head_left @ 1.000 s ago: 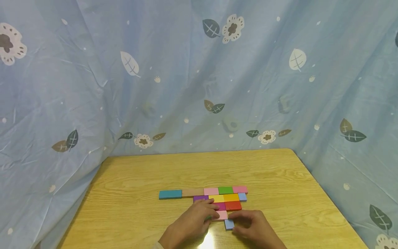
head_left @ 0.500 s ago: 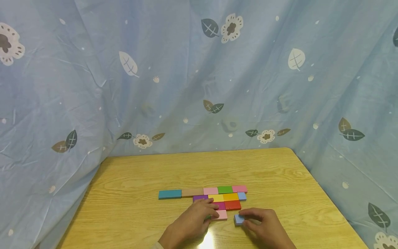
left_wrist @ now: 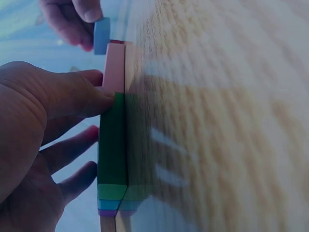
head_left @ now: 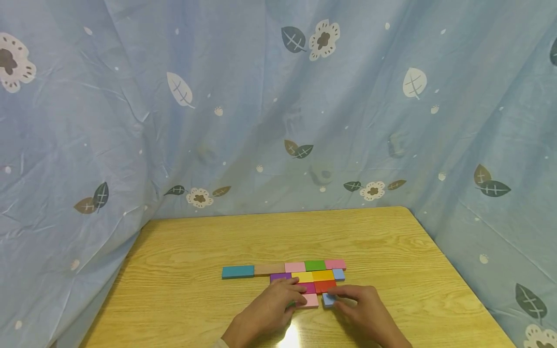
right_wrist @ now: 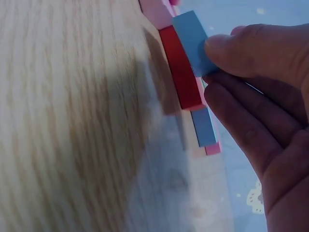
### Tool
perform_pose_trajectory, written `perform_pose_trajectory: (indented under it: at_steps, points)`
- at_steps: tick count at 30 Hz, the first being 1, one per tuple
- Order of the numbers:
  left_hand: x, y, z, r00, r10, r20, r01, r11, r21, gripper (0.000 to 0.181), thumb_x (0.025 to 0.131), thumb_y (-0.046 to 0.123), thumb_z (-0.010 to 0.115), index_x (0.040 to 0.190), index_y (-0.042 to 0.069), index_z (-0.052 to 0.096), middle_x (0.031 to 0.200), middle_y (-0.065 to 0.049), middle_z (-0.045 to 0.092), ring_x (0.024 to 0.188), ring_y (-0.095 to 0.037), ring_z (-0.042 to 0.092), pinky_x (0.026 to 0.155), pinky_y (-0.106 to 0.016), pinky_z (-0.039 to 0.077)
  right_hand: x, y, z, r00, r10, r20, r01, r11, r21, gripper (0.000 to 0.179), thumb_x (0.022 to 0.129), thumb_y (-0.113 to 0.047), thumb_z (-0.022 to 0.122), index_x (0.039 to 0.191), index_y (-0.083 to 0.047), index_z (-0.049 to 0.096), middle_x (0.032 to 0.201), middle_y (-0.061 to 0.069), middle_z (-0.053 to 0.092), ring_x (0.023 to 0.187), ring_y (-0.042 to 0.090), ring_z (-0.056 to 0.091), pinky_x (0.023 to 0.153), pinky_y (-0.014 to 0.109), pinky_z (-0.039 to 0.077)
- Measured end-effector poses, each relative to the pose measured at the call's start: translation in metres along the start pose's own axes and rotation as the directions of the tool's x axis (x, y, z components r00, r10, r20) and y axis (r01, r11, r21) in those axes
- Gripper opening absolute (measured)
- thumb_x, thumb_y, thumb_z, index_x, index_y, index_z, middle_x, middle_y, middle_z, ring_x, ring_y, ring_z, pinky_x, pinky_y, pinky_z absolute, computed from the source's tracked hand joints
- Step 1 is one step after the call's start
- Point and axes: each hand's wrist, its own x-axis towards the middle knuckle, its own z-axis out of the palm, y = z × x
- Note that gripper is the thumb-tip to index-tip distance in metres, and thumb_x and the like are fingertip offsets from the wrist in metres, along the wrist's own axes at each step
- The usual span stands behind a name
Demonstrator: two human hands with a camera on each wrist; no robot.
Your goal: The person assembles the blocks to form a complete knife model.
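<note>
My right hand (head_left: 364, 308) pinches a small light blue wooden block (head_left: 328, 300) between thumb and fingers. In the right wrist view this blue block (right_wrist: 192, 38) is tilted and overlaps the red block (right_wrist: 181, 70). It is just right of the light pink block (head_left: 311, 300), in front of the red one. My left hand (head_left: 274, 302) rests over the left part of the block rows, fingers spread. Its thumb touches the front where the green block (left_wrist: 113, 140) meets the pink block (left_wrist: 115, 67). The hand hides several blocks in the head view.
The back row has a teal block (head_left: 238, 271), a tan block (head_left: 269, 269), pink ones and a green block (head_left: 315, 265). Yellow, orange and another small blue block (head_left: 338, 274) form the row before it. A patterned curtain (head_left: 261, 121) surrounds the wooden table (head_left: 174, 299).
The right hand took the small blue block from the front right corner of the rows, first to the right, then back left and farther away. The left hand stayed in place.
</note>
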Motion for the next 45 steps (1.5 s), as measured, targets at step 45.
perform_pose_trajectory:
  at_steps: [45]
  points:
    - [-0.005, 0.007, 0.002, 0.998, 0.029, -0.053, -0.026, 0.998, 0.057, 0.019, 0.108, 0.013, 0.069, 0.118, 0.018, 0.083, 0.14, 0.003, 0.076, 0.145, -0.03, 0.062, 0.126, -0.052, 0.049, 0.021, -0.011, 0.014, 0.974, -0.226, 0.03, 0.226, 0.941, -0.251, 0.025, 0.082, -0.001, 0.092, 0.099, -0.017, 0.084, 0.096, -0.011, 0.081, 0.089, 0.005, 0.074, 0.077, 0.029, 0.066]
